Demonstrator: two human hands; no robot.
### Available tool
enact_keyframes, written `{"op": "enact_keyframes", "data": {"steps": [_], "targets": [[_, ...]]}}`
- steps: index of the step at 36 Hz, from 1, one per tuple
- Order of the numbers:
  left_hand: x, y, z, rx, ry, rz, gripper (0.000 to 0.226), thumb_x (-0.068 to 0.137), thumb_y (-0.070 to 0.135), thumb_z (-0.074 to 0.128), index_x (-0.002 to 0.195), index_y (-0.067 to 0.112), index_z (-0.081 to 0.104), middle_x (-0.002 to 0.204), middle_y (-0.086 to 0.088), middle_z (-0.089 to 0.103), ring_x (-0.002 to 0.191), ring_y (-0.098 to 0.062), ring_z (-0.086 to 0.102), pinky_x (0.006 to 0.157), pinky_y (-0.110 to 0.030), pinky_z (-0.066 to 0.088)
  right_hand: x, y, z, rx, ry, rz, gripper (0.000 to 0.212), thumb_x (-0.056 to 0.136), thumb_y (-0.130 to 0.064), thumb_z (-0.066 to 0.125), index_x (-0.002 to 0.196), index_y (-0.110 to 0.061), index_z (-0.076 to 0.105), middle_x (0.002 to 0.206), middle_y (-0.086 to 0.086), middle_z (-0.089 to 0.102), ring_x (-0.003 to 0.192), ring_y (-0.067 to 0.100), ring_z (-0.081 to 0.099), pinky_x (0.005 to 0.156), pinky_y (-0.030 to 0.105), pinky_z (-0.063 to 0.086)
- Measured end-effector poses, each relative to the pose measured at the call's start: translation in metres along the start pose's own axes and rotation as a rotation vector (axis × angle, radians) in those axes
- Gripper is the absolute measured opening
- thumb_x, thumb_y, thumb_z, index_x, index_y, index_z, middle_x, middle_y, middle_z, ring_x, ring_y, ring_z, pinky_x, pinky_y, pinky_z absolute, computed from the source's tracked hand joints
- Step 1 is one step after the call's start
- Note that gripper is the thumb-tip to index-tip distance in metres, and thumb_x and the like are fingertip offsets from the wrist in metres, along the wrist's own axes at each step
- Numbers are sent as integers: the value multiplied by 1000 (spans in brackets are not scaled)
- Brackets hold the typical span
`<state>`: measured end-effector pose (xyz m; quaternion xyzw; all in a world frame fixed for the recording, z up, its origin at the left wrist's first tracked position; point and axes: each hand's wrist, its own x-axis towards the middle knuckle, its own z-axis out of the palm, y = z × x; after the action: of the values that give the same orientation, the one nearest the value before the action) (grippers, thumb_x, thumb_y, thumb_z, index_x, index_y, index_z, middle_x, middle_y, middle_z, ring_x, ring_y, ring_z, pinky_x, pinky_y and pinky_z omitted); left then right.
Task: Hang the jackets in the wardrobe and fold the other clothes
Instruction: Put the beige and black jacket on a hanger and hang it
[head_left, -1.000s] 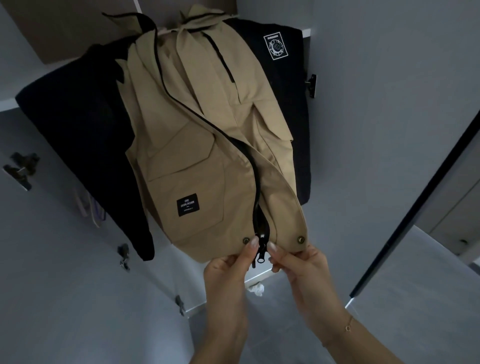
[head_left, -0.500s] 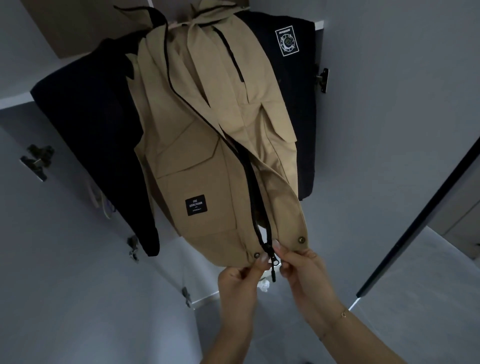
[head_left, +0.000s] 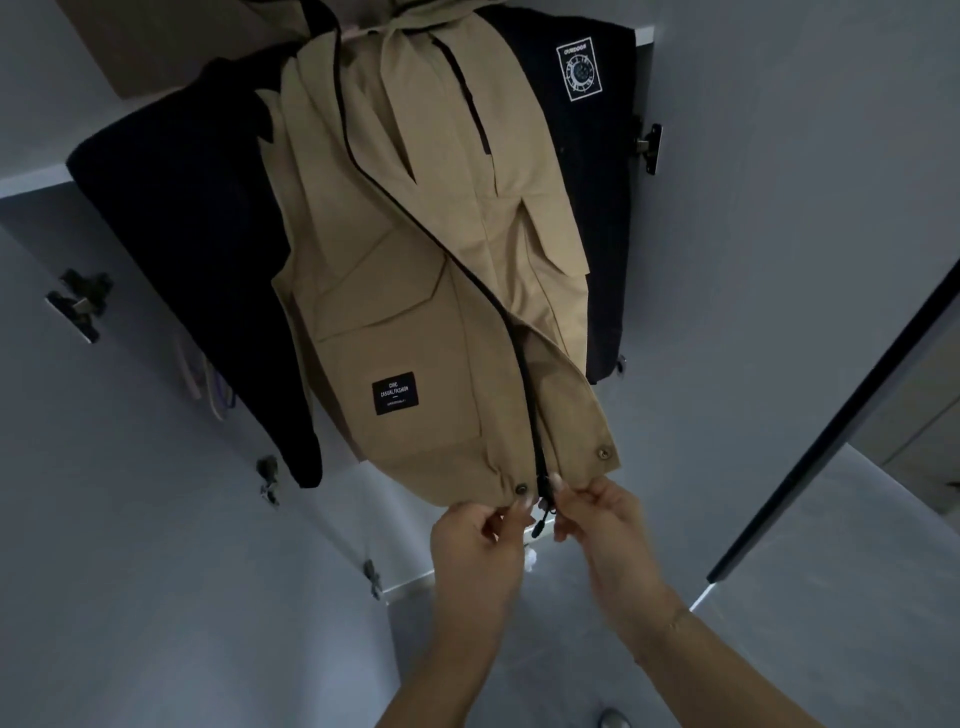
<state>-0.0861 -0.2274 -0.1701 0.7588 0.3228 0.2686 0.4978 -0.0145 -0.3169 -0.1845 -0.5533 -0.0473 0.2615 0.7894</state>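
A tan hooded jacket (head_left: 415, 291) hangs in the open wardrobe, its black zipper running down the front and a black label on its left pocket. Behind it hang black jackets (head_left: 176, 249), one with a white square patch (head_left: 581, 73). My left hand (head_left: 478, 540) pinches the left side of the tan jacket's bottom hem by the snap button. My right hand (head_left: 597, 514) pinches the right side of the hem at the zipper's lower end. The black zipper pull (head_left: 540, 522) dangles between my two hands.
The wardrobe's grey doors stand open on both sides, the left one (head_left: 130, 519) with metal hinges (head_left: 78, 306) along its edge, the right one (head_left: 779, 260) with a hinge (head_left: 649, 145). A dark door edge (head_left: 841, 405) runs diagonally at right. Grey floor tiles (head_left: 831, 597) lie below.
My hands and the hem have dropped lower in view, and the jacket's lower front edges have come closer together at the zipper. The camera has tilted slightly.
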Motion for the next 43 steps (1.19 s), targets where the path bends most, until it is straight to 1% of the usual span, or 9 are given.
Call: {"op": "enact_keyframes", "data": {"steps": [4,7,10,13,22,25,28,36,43], "targets": [[-7,-4,3,1,10,-15,32,83,22,73,60,0,70,50,4,63,52,-1,60,52,-9,38,-6,3,-4,-36,25,-24,20,86,-16,67,66,-15,71,64,9,65,51,11,56,47,20,46],[-5,-13,3,-12,1,-65,36,82,25,73,53,5,63,46,7,59,49,-2,53,51,-11,36,-5,0,-10,-85,-2,153,19,89,-19,64,79,-4,68,67,12,68,50,15,58,41,24,44],[0,-19,2,-33,-62,-96,39,83,25,73,65,-9,65,61,-15,63,54,-12,51,54,-15,36,-7,0,-15,-136,-57,317,26,94,-27,57,89,-4,69,78,17,71,56,20,60,46,28,46],[5,-23,1,-34,-89,-103,41,83,25,73,73,-14,66,68,-28,61,57,-19,48,54,-16,34,-11,6,-15,-202,-92,321,26,90,-27,62,91,-4,74,84,15,71,63,18,63,51,29,49],[12,-44,1,-12,-57,-130,39,81,25,75,70,-11,65,69,-22,64,64,-30,56,59,-26,41,-6,5,-18,-361,-76,228,34,95,-24,58,67,-7,66,51,6,55,36,16,47,35,21,37],[11,-47,3,21,-46,-127,43,81,18,76,54,-8,53,49,-5,49,50,-14,44,53,-20,33,9,-12,-13,-238,-124,295,33,97,-15,50,69,-5,63,46,4,48,34,15,40,34,19,31],[9,-43,6,-38,-49,-141,43,83,9,73,45,9,53,39,10,50,40,-1,50,46,-7,35,28,-33,3,-283,-157,320,29,95,-7,46,70,-4,60,43,0,43,34,11,38,34,17,29],[35,-34,-8,-295,-10,-261,32,82,18,75,51,13,69,52,4,64,52,3,54,56,-4,39,66,-72,51,-382,-226,265,29,94,-22,59,69,-9,59,43,-5,41,34,7,37,34,16,28],[31,-50,-32,-299,-137,-436,32,80,24,76,50,14,70,47,10,57,45,5,49,50,-9,36,86,-71,64,-946,-266,-94,40,94,-30,59,58,-12,62,37,-4,49,31,6,45,40,14,42]]}}
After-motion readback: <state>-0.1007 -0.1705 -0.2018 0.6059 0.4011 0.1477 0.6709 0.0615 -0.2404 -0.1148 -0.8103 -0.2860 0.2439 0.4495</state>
